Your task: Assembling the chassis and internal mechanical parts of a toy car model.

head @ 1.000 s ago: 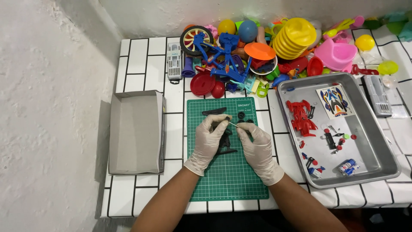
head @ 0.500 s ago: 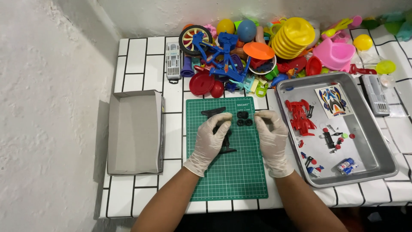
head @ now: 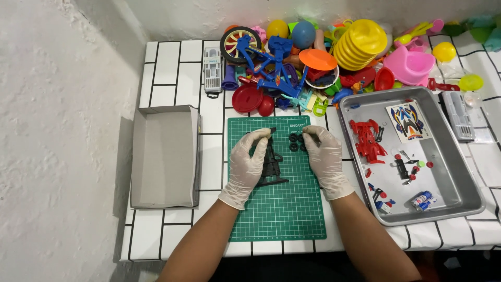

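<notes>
Both my hands wear pale gloves and rest over a green cutting mat [head: 282, 209]. My left hand [head: 249, 163] holds a black toy car chassis [head: 271, 164] against the mat, fingers curled on its upper end. My right hand [head: 323, 156] reaches to several small black wheels [head: 296, 142] at the mat's top, its fingertips pinched at the right-hand one. Whether a wheel is actually gripped cannot be told.
An empty grey cardboard box lid [head: 164, 156] lies left of the mat. A metal tray [head: 454, 183] on the right holds red car body parts [head: 367, 140], a sticker sheet [head: 407, 120] and small pieces. A heap of coloured plastic toys [head: 313, 62] fills the table's back edge.
My hands have moved apart and up the mat. The thin part held between them a second ago is gone from view, and my right hand has reached the black wheels.
</notes>
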